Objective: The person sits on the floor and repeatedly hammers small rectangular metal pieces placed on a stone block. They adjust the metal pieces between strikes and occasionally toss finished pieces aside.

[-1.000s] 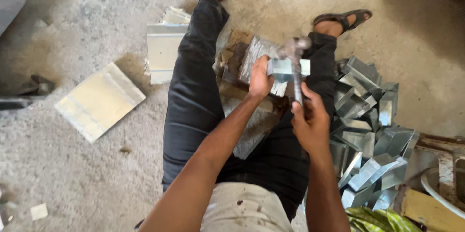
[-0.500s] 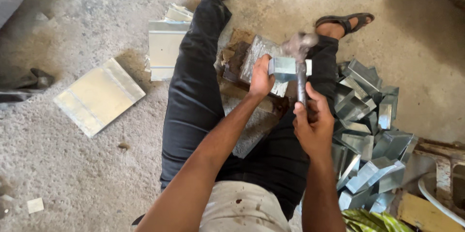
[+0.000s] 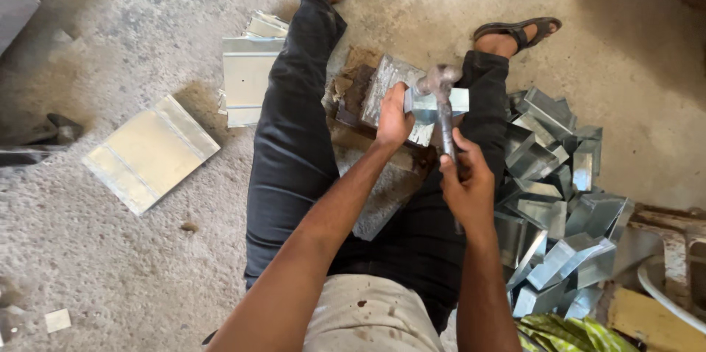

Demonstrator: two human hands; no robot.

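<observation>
I sit on a concrete floor with my legs spread. My left hand [image 3: 393,118] grips a small folded sheet-metal piece [image 3: 440,103], holding it on a metal block [image 3: 385,87] between my legs. My right hand [image 3: 465,184] is closed around the handle of a hammer [image 3: 440,86]. The hammer head rests on or just above the folded piece, right beside my left thumb.
A heap of several folded metal pieces [image 3: 560,197] lies by my right leg. Flat metal sheets [image 3: 151,152] and a stack [image 3: 246,72] lie left of my left leg. Dark tools [image 3: 44,139] sit at the far left edge.
The hammer head has come down from a raised, blurred position onto the folded piece. My left hand has kept its hold on the piece.
</observation>
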